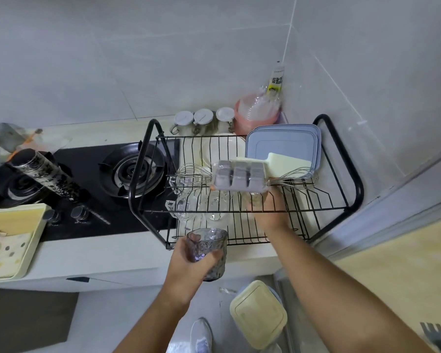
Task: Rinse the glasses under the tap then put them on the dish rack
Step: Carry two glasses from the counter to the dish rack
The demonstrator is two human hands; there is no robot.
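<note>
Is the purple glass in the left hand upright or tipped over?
Roughly upright. The purple glass has its open rim facing up, its base below, gripped by the left hand before the dish rack.

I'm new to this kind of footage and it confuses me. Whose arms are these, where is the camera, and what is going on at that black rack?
No machine here: a person wears a camera on the head, looking down at their own bare arms. The left hand holds a tinted textured glass in front of the black wire dish rack. The right hand reaches onto the rack, seemingly setting down a clear glass, though that is blurred. The rack's upper shelf holds whisks, a grey tray and blue lids. A gas stove sits beside it.
</note>
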